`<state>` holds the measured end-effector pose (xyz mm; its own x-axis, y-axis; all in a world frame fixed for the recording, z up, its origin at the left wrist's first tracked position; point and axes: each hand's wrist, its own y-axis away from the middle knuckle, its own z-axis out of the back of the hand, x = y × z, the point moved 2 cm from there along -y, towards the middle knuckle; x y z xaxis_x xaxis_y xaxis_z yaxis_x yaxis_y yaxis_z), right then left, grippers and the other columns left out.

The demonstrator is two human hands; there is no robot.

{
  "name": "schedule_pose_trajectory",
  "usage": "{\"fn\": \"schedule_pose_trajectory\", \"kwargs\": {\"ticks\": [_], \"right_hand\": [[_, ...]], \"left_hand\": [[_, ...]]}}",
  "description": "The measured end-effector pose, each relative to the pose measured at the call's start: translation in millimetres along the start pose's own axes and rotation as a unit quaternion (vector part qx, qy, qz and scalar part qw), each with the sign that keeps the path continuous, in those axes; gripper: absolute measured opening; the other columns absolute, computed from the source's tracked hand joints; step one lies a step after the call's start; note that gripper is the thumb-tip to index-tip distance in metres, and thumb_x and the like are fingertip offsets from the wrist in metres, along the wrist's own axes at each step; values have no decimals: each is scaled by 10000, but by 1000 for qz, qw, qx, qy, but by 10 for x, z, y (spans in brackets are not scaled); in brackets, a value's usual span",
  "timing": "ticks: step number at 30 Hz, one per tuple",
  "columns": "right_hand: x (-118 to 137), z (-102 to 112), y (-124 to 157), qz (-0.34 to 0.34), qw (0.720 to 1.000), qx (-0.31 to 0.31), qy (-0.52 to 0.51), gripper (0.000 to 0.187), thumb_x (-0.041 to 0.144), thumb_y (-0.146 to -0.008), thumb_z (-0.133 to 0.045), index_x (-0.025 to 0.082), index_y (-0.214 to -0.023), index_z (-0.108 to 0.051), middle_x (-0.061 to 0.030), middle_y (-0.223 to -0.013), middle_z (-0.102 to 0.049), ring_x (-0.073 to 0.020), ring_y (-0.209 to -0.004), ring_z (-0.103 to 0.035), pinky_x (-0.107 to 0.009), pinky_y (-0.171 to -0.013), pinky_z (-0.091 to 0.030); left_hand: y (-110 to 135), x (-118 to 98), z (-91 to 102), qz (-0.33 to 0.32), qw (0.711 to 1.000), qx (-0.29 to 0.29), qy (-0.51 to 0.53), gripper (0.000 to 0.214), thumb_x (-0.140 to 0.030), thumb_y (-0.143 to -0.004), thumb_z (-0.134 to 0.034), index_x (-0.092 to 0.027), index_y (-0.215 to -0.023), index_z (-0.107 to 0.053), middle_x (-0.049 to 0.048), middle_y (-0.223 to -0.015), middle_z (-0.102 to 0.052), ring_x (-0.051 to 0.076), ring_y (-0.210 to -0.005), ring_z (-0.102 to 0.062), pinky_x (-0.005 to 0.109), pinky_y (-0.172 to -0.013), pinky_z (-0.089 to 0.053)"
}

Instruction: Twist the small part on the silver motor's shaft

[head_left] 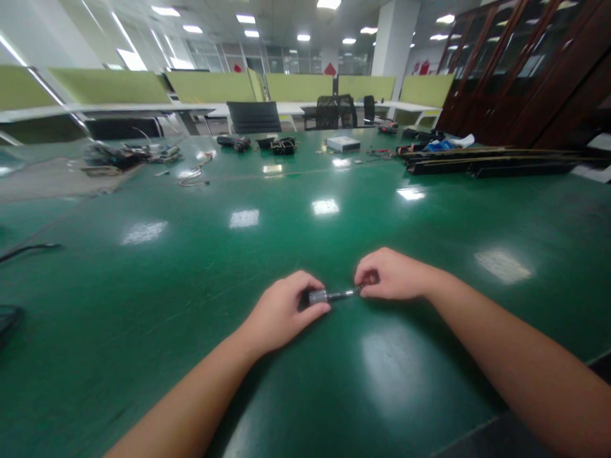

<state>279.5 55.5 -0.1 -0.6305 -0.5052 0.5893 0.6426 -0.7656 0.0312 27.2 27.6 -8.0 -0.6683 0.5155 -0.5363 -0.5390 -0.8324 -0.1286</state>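
Observation:
My left hand (279,312) is closed around a small rod-like piece with a grey cylindrical body (317,297), its thumb and forefinger on either side. A thin, shiny metal shaft (342,294) extends from that body to the right, lying nearly level just above or on the green tabletop. At the shaft's far tip, my right hand (391,275) has thumb and fingers pinched together. Something small and dark shows at those fingertips, too blurred to name. Whether it is part of the shaft or a separate piece, I cannot tell.
Long black rails (496,164) lie at the back right of the green table (191,254). Along the far edge are a silver box (343,144), black parts (282,146) and a cable (193,178). Tangled electronics (131,156) sit back left; a black cable (31,250) enters at left.

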Motion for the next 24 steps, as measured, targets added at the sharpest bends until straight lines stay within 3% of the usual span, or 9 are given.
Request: {"fn": "schedule_pose_trajectory", "kwargs": {"ticks": [6, 12, 16, 19, 24], "right_hand": [[63, -81, -34, 17, 999, 1, -33, 136, 237, -795, -747, 164, -908, -764, -14, -788, -699, -124, -683, -616, -229, -632, -463], [234, -304, -174, 96, 992, -78, -4, 119, 216, -830, -735, 156, -930, -760, -33, -838, -700, -139, -760, -612, -245, -691, -440], [249, -344, -197, 82, 992, -97, 2, 138, 236, -836, -746, 165, -952, -764, -32, -847, -705, -136, -746, -610, -244, -692, -431], [244, -330, -185, 80, 992, -98, 10, 141, 235, -835, -747, 165, -956, -765, -33, -858, -707, -138, -753, -611, -246, -693, -430], [246, -333, -187, 100, 990, -98, 20, 123, 215, -846, -728, 155, -949, -757, -33, -845, -699, -137, -754, -608, -241, -686, -431]], "left_hand": [[-20, -14, 2, -1, 1000, -3, 1, 238, -395, -873, -704, -231, -1045, -688, 0, -875, -658, 169, -724, -585, 297, -711, -451], [-57, -4, -38, -25, 1000, -6, 15, 239, -345, -836, -744, -232, -1036, -678, 2, -923, -654, 169, -764, -588, 287, -714, -450], [-69, -11, -56, -32, 999, -11, 14, 286, -304, -828, -746, -235, -1091, -655, 7, -950, -639, 171, -781, -582, 281, -707, -448], [-63, -8, -55, -20, 1000, -13, 8, 398, -367, -809, -764, -229, -1155, -626, 1, -897, -621, 173, -744, -570, 282, -679, -443], [-57, 1, -41, 6, 1000, -3, 19, 303, -422, -915, -631, -214, -1134, -644, -9, -786, -592, 162, -670, -546, 276, -620, -415]]}}
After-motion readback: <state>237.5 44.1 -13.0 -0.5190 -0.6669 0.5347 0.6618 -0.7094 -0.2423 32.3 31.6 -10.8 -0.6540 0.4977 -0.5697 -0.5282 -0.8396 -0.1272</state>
